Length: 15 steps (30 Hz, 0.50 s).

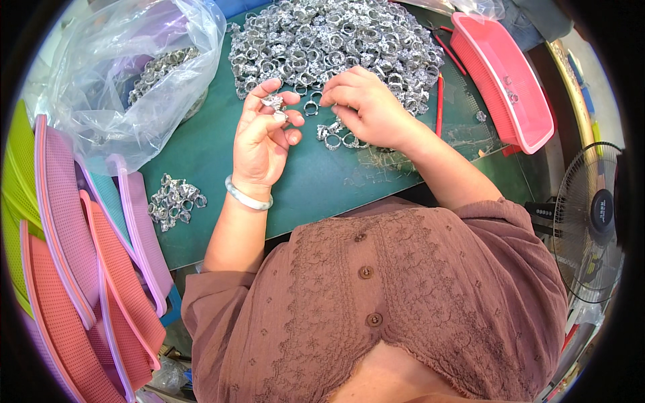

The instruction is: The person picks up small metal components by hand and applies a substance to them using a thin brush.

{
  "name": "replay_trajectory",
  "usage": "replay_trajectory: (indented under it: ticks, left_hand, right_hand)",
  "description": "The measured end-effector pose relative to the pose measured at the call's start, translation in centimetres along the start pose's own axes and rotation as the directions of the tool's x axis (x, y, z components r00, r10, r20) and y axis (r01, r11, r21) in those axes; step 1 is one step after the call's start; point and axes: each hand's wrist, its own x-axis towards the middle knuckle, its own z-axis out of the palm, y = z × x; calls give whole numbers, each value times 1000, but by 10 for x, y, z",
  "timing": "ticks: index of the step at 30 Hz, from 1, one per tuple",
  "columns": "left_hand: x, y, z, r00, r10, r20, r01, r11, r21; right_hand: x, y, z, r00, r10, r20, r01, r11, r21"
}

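My left hand (pixel 262 138), palm turned up and a pale bangle on its wrist, pinches a silver ring (pixel 273 102) between thumb and fingers. A second bit of metal shows by the thumb tip, too small to tell apart. My right hand (pixel 369 107) is bent downward with its fingers drawn together; what they hold, if anything, is hidden. Just off its fingertips is a loose ring (pixel 311 107). Below it, a few rings (pixel 334 140) lie on the green mat (pixel 302 181). Beyond both hands rises a large heap of silver rings (pixel 329 43).
A small ring pile (pixel 176 201) lies at left, near stacked colored plastic baskets (pixel 67 215). Behind them stands a clear plastic bag (pixel 87 114) with more rings. Red-handled pliers (pixel 449 50), another red handle (pixel 440 104), a pink basket (pixel 497 80) and a fan (pixel 591 215) are at right.
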Motion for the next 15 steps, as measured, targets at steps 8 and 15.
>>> replay_trajectory:
  ticks: [8, 15]
  left_hand:
    - [3, -5, -15, 991, -35, -127, 35, 999, 2]
    - [5, -3, -6, 968, -49, -248, 100, 975, 198]
  right_hand:
    - [16, 3, 21, 999, -6, 48, 26, 911, -411]
    - [22, 8, 30, 996, -24, 82, 60, 883, -465]
